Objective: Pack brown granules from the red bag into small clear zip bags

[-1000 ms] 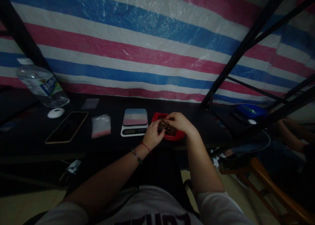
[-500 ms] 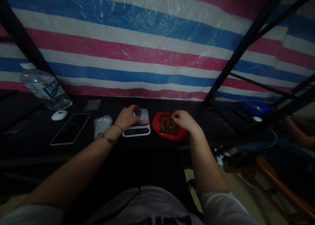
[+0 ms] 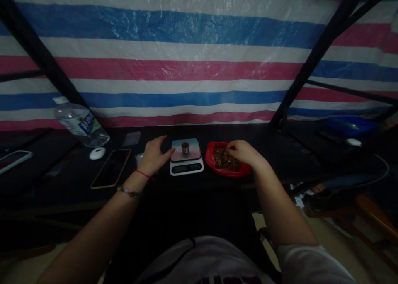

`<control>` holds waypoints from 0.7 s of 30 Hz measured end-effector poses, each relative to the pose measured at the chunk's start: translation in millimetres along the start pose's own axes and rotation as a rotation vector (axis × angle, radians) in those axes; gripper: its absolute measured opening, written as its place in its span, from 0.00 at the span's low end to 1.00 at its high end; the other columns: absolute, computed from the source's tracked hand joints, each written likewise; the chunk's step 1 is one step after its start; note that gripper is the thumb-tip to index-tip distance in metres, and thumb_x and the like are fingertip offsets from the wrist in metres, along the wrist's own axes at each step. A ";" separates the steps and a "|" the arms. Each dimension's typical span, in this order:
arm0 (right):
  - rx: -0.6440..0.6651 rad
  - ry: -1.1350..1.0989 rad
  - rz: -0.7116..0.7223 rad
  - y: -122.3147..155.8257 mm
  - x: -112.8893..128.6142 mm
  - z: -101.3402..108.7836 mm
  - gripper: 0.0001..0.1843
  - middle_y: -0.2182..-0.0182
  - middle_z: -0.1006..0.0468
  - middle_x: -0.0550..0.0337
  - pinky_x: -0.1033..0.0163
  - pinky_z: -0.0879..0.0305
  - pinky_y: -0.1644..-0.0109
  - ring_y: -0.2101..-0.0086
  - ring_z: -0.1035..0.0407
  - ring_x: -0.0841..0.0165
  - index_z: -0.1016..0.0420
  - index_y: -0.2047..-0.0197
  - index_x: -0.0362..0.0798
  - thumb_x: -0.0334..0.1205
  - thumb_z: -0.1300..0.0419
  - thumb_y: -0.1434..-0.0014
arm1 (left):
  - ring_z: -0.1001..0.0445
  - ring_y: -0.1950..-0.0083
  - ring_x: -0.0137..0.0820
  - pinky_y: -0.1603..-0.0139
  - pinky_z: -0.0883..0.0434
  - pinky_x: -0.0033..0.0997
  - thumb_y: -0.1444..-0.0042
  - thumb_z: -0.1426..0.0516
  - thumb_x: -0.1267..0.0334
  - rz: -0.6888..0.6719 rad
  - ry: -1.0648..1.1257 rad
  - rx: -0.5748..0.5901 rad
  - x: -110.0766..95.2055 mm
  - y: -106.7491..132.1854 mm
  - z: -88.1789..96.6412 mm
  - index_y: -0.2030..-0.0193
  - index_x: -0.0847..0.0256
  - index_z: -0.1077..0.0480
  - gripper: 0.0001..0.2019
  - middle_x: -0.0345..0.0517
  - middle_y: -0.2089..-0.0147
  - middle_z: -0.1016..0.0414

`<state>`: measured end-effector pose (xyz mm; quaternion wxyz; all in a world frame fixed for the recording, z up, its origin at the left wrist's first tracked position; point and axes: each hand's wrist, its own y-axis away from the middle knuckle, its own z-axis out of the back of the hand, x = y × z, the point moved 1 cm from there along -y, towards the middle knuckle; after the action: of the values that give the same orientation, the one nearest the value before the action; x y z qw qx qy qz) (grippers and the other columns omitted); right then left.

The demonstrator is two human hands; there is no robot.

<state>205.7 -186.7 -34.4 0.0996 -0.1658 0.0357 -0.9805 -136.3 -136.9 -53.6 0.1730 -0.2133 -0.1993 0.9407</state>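
A small metal cup [image 3: 185, 148] with dark contents stands on the plate of a white digital scale [image 3: 186, 168]. Just left of the scale is my left hand [image 3: 154, 154], empty, its thumb and fingers spread apart. To the right of the scale lies an open red plastic bag [image 3: 210, 154] filled with brown, grainy bits [image 3: 226, 159]. Over the bag's far right side hovers my right hand [image 3: 243, 152], fingertips pinched together at the bits. What the pinch holds, if anything, is too small to make out.
Left on the dark table [image 3: 248, 130] are a phone [image 3: 111, 168], a white mouse-like object [image 3: 97, 153], a plastic bottle [image 3: 81, 124] and a small clear bag [image 3: 132, 139]. Another phone [image 3: 15, 160] lies at the far left. Black frame bars [image 3: 298, 85] slant up on both sides before a striped sheet [image 3: 186, 70].
My left hand has let go of the cup and drawn back left, leaving the cup on the scale. My right hand stays pinched at the bag. The whole view has shifted somewhat.
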 end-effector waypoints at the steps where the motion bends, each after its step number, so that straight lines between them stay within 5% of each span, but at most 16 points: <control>1: 0.008 -0.003 0.003 -1.8 -0.2 -3.7 0.10 0.65 0.20 0.56 0.67 0.39 0.62 0.66 0.28 0.68 0.20 0.63 0.45 0.32 0.43 0.46 | 0.32 0.42 0.43 0.40 0.37 0.44 0.46 0.46 0.50 -0.004 -0.015 0.010 7.2 6.4 5.2 0.44 0.64 0.34 0.26 0.54 0.44 0.29; 7: 0.059 0.023 0.089 -11.3 5.4 -27.4 0.14 0.57 0.21 0.53 0.65 0.38 0.53 0.57 0.29 0.64 0.21 0.56 0.47 0.37 0.37 0.47 | 0.28 0.48 0.41 0.43 0.34 0.43 0.43 0.48 0.55 -0.050 -0.072 0.093 43.0 44.4 13.4 0.55 0.61 0.27 0.16 0.51 0.51 0.23; 13: 0.156 -0.008 0.057 -9.8 6.4 -44.6 0.28 0.53 0.24 0.51 0.63 0.37 0.50 0.53 0.31 0.61 0.26 0.48 0.49 0.44 0.31 0.53 | 0.29 0.49 0.43 0.43 0.35 0.44 0.42 0.49 0.53 -0.142 -0.161 0.147 50.0 60.9 1.1 0.55 0.60 0.26 0.17 0.52 0.52 0.24; 21: 0.186 -0.001 0.041 -7.8 1.1 -38.7 0.20 0.50 0.24 0.51 0.63 0.38 0.47 0.51 0.30 0.62 0.26 0.48 0.47 0.35 0.38 0.46 | 0.28 0.49 0.42 0.44 0.34 0.42 0.42 0.50 0.47 -0.160 -0.174 0.281 53.7 61.1 8.5 0.52 0.61 0.27 0.22 0.53 0.50 0.25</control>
<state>190.4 -177.9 -69.8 0.1346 -0.1553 -0.0522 -0.9773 -200.6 -170.0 -91.8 0.2575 -0.0881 -0.0965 0.9574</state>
